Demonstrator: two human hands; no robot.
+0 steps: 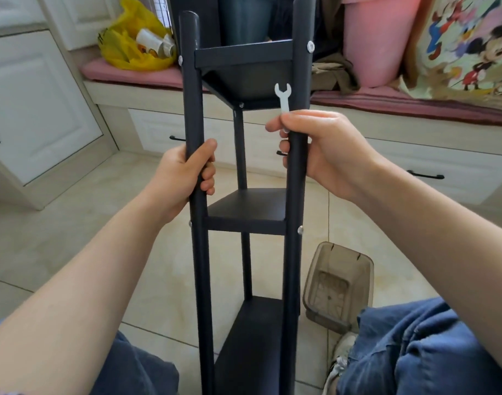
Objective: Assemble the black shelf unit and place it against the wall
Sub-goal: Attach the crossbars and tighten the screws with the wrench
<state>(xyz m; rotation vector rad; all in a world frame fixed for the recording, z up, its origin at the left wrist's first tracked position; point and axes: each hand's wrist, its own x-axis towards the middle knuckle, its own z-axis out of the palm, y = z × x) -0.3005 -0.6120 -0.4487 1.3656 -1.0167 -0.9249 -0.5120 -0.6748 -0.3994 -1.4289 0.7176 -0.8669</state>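
Observation:
The black shelf unit stands upright between my knees, with three triangular shelves bolted to three round posts. My left hand is wrapped around the front left post at mid height. My right hand grips the front right post a little higher and also pinches a small flat silver wrench against it, its open jaw pointing up. Silver bolt heads show at the shelf joints, such as the top right bolt.
A smoky clear plastic bin stands on the tiled floor to the right of the unit. Behind is a window seat with a pink cushion, a yellow bag of rubbish, a pink bucket and drawers below.

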